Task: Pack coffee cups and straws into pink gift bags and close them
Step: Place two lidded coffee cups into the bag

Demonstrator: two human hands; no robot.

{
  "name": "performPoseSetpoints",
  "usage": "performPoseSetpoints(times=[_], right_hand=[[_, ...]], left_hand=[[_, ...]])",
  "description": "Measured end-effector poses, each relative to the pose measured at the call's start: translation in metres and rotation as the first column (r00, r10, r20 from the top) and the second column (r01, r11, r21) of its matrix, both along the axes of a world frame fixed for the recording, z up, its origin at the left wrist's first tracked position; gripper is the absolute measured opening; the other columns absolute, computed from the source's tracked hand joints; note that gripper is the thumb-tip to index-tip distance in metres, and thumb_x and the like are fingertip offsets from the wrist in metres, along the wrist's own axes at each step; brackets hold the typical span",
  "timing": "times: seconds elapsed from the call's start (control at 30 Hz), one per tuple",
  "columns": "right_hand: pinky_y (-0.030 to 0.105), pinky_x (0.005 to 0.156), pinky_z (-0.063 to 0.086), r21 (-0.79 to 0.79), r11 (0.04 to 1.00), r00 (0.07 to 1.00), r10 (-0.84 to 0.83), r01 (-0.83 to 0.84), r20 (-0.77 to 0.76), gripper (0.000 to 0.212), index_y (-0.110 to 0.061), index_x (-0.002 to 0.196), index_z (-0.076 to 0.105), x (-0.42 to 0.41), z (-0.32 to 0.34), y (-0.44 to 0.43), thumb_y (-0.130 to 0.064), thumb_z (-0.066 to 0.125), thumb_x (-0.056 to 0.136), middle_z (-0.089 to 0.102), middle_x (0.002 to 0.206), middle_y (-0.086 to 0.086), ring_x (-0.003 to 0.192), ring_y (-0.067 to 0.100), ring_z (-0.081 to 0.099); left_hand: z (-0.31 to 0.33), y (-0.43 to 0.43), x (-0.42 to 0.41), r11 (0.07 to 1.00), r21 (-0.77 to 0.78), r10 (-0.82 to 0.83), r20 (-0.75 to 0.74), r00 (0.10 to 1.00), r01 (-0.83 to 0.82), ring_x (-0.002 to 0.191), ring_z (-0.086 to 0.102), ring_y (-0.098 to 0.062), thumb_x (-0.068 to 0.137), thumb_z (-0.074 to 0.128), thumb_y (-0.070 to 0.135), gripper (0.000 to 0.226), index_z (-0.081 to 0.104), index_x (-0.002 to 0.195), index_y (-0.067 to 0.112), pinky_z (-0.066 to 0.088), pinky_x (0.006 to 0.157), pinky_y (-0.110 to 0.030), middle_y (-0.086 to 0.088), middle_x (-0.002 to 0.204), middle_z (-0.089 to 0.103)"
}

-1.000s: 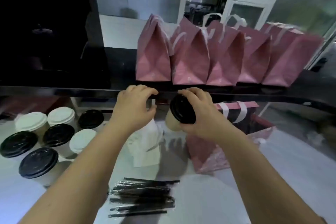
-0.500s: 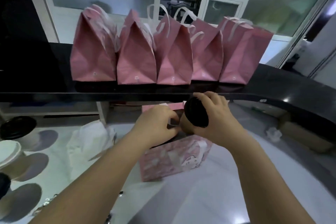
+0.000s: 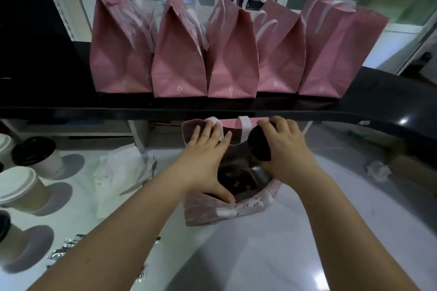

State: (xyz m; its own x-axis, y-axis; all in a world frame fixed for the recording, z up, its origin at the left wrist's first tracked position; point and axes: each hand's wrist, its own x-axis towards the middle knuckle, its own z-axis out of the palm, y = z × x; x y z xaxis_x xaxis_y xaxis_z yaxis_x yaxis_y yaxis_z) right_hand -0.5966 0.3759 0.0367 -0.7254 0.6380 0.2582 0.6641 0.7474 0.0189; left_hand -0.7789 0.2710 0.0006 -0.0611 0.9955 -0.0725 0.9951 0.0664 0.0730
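An open pink gift bag [image 3: 208, 214] stands on the white counter in front of me. My left hand [image 3: 203, 160] spreads its mouth, fingers straight against the far left wall and white handle, thumb on the near rim. My right hand [image 3: 286, 151] grips a coffee cup with a black lid [image 3: 259, 146], tilted on its side with the lid facing left, over the bag's right side. Its body is hidden by my fingers. Wrapped straws [image 3: 63, 248] lie at the lower left, mostly covered by my left arm.
Several closed pink gift bags [image 3: 179, 61] stand in a row on the black shelf [image 3: 378, 101] above. Cups with black and white lids [image 3: 33, 156] crowd the left edge. A white paper bag [image 3: 123, 172] lies left of the open bag. Crumpled paper [image 3: 378, 170] sits at right.
My left hand moved from the bag's near rim into its mouth and spread it wide. My right hand brought the tilted cup over the opening. My view shifted closer.
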Motion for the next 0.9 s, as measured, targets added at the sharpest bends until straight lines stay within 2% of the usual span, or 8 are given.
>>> performPoseSetpoints(times=[0.07,0.17,0.3,0.43,0.57,0.7,0.8,0.9], right_hand=[[0.041,0.1,0.035,0.011,0.996,0.99,0.089,-0.091,0.112,0.088,-0.019,0.143,0.034,-0.01,-0.005,-0.011,-0.032,0.078,0.069,0.038,0.138,0.009,0.12,0.032,0.036],[0.036,0.098,0.038,-0.064,0.986,0.948,0.166,-0.154,0.272,0.081,-0.021,0.14,0.034,-0.018,-0.021,-0.022,-0.031,0.075,0.071,0.041,0.132,0.005,0.115,0.027,0.039],[0.039,0.097,0.044,-0.204,0.977,0.917,0.018,0.069,0.398,0.08,-0.02,0.14,0.033,-0.014,-0.029,-0.011,-0.025,0.077,0.073,0.043,0.132,0.01,0.118,0.03,0.043],[0.043,0.098,0.046,-0.295,0.936,0.925,-0.073,0.193,0.373,0.075,-0.015,0.139,0.031,-0.02,-0.041,0.002,-0.023,0.074,0.078,0.04,0.137,0.016,0.124,0.036,0.043],[0.043,0.098,0.046,-0.345,0.925,0.966,-0.072,0.159,0.25,0.082,-0.016,0.138,0.03,-0.027,-0.058,0.006,-0.027,0.079,0.073,0.039,0.136,0.012,0.124,0.033,0.042],[0.042,0.097,0.046,-0.35,0.929,0.978,-0.054,0.124,0.203,0.086,-0.02,0.142,0.024,-0.022,-0.078,0.004,-0.021,0.078,0.074,0.036,0.141,0.011,0.125,0.033,0.04],[0.043,0.099,0.045,-0.392,0.911,0.977,-0.049,0.128,0.205,0.095,-0.02,0.144,0.02,-0.015,-0.09,0.0,-0.026,0.081,0.071,0.032,0.143,0.011,0.128,0.033,0.038],[0.045,0.104,0.042,-0.384,0.914,0.972,-0.043,0.133,0.232,0.097,-0.021,0.149,0.014,-0.013,-0.099,-0.004,-0.028,0.077,0.076,0.028,0.149,0.012,0.136,0.033,0.03]], left_hand=[[0.0,0.002,0.001,0.999,-0.034,-0.001,-0.011,1.0,0.001,0.141,-0.032,-0.03,0.04,0.062,0.09,0.155,-0.017,0.152,0.017,-0.011,0.118,-0.05,-0.013,0.157,-0.027],[0.003,0.004,-0.002,0.997,-0.078,0.003,-0.006,1.0,-0.004,0.142,-0.03,-0.03,0.043,0.066,0.087,0.155,-0.017,0.152,0.015,-0.011,0.119,-0.05,-0.015,0.157,-0.026],[0.004,0.002,-0.004,0.997,-0.074,-0.019,-0.023,1.0,0.017,0.141,-0.032,-0.031,0.046,0.065,0.087,0.153,-0.021,0.15,0.015,-0.011,0.118,-0.053,-0.016,0.155,-0.031],[0.001,-0.004,-0.002,0.998,-0.041,-0.051,-0.014,0.999,0.05,0.14,-0.034,-0.03,0.045,0.062,0.089,0.153,-0.022,0.15,0.017,-0.012,0.118,-0.052,-0.014,0.155,-0.031],[-0.004,-0.012,0.001,0.998,-0.007,-0.061,-0.038,0.997,0.061,0.138,-0.037,-0.03,0.043,0.059,0.092,0.153,-0.022,0.15,0.018,-0.014,0.117,-0.052,-0.015,0.153,-0.035],[-0.01,-0.017,0.004,0.999,0.007,-0.04,-0.058,0.997,0.041,0.139,-0.038,-0.031,0.044,0.054,0.095,0.151,-0.023,0.149,0.018,-0.011,0.116,-0.056,-0.017,0.153,-0.035],[-0.011,-0.018,0.001,0.999,0.028,-0.014,-0.052,0.999,0.016,0.138,-0.038,-0.031,0.042,0.042,0.098,0.148,-0.024,0.148,0.017,-0.014,0.115,-0.056,-0.017,0.153,-0.034],[-0.012,-0.016,-0.001,0.999,0.048,0.014,-0.043,0.999,-0.012,0.138,-0.038,-0.031,0.036,0.031,0.1,0.149,-0.024,0.148,0.019,-0.015,0.115,-0.057,-0.017,0.153,-0.034]])
